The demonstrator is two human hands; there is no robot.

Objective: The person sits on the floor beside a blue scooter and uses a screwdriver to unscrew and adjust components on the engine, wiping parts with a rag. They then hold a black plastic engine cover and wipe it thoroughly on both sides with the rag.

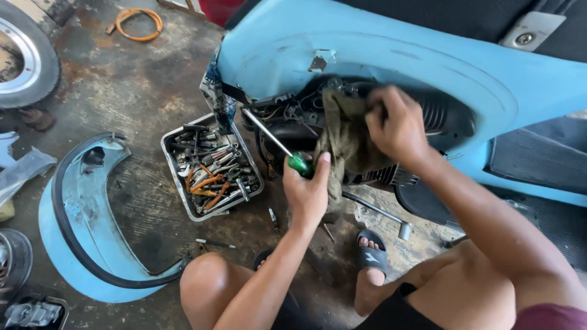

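Scooter engine (422, 122) wiped down with screwdriver at hand
Olive rag (345, 137) is gripped by the right hand (397, 125); the green-handled screwdriver (278, 146) is clasped by closed left hand (309, 189) fingers, best kept steady

The rag (343, 137) hid part of the engine (428, 116); the frame's left edge cut the tyre (27, 52).

A metal tray of hand tools (183, 137) sits on the stained concrete floor (140, 85). Left of the tray lies a detached light-blue side panel (73, 232) with a black rubber edge. Up and left of the tray, a coil of orange cord (139, 23) rests on the floor, and a tyre on its rim (27, 55) shows farther left. Just below the tray lies a thin loose tool (215, 244).
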